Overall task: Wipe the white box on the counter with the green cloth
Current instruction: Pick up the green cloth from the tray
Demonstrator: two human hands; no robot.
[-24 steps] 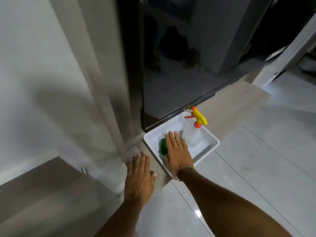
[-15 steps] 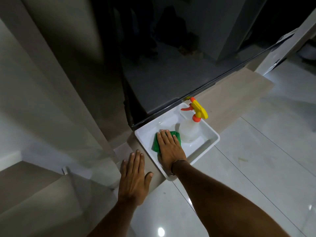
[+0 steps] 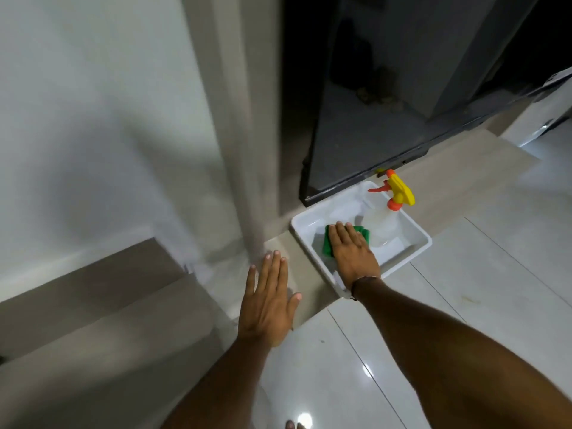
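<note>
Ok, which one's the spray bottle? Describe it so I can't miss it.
Find the dark glass door; the white box sits at its foot. The spray bottle stands in the box's far corner: clear body, yellow-and-orange trigger head, beside the green cloth.

Both forearms are bare, with no sleeves reaching into view. The right hand point(image 3: 353, 255) has a thin dark band around its wrist, while the left hand point(image 3: 266, 305) wears nothing. The fingernails are short and plain.
</note>
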